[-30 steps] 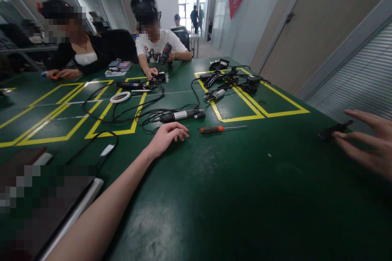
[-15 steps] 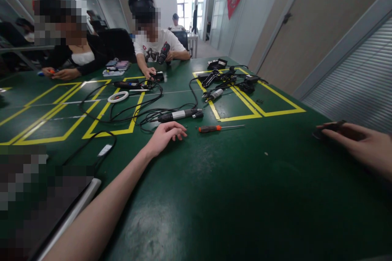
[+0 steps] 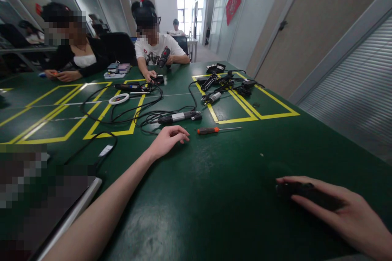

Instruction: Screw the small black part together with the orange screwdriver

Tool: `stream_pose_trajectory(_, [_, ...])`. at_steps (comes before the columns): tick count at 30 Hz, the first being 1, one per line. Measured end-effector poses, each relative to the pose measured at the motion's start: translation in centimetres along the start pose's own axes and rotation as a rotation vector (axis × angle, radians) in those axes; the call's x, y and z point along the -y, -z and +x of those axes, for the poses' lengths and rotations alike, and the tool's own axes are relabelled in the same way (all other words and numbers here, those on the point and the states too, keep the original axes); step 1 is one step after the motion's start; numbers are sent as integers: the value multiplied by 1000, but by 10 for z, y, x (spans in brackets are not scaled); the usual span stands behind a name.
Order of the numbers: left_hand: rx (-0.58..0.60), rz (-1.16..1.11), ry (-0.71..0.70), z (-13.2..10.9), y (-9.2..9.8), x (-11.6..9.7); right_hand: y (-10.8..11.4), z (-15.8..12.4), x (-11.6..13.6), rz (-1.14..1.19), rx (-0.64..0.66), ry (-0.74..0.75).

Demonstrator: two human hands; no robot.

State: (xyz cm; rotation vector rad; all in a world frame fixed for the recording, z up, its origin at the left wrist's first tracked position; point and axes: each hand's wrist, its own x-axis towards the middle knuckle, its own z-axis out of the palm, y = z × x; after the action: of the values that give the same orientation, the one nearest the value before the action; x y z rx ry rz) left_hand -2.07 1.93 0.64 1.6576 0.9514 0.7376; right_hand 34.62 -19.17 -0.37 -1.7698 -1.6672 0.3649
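Observation:
My left hand [image 3: 167, 140] rests on the green table [image 3: 214, 195], forearm stretched out, fingers loosely bent and holding nothing. An orange-handled screwdriver [image 3: 208, 130] lies just to its right, and a black-and-silver powered driver [image 3: 179, 117] with its cable lies just beyond it. At the lower right my right hand [image 3: 346, 220] lies over a flat black object [image 3: 303, 191], with thumb and fingers closed along its sides. That object stays on the table surface, partly hidden under my fingers.
Black cables loop across yellow-taped boxes [image 3: 122, 132], beside a white ring [image 3: 119, 98]. Several black tools [image 3: 220, 83] fill the far right box. A flat device with a silver edge [image 3: 73, 208] lies at my lower left. Two people [image 3: 153, 49] sit across the table handling tools.
My right hand closed on the black object at the table's right edge and drew it towards me across the table. My left hand has stayed put.

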Motion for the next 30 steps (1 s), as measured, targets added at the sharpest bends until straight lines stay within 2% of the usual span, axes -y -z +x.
stream_pose_trajectory(1, [17,0,-3,-1,-3,-2,-10,0,14,99,113,53])
stream_pose_trajectory(3, [59,-5,-20,-2,-10,-7,-31,6,42,199,235,149])
stream_pose_trajectory(6, [134,-17,-42,-5,-21,-14,-65,26,77,335,343,287])
stream_pose_trajectory(8, [173,-35,-53,-7,-27,-16,-89,46,94,395,379,302])
stream_pose_trajectory(11, [192,-61,-97,-7,-29,-15,-120,78,113,446,357,280])
stream_pose_trajectory(15, [115,-87,-127,-5,-24,-8,-147,110,119,407,258,308])
stream_pose_trajectory(18, [108,-126,-74,-3,-22,-3,-155,120,114,429,215,343])
stream_pose_trajectory(24, [117,-132,-73,-6,-27,-4,-158,122,110,466,220,330])
stream_pose_trajectory(27, [126,-147,-60,-8,-29,-4,-147,122,109,429,248,361])
stream_pose_trajectory(29, [142,-144,-40,-8,-28,-2,-132,125,105,313,241,404])
stream_pose_trajectory(30, [153,-137,-25,-8,-28,-2,-124,128,101,215,192,408])
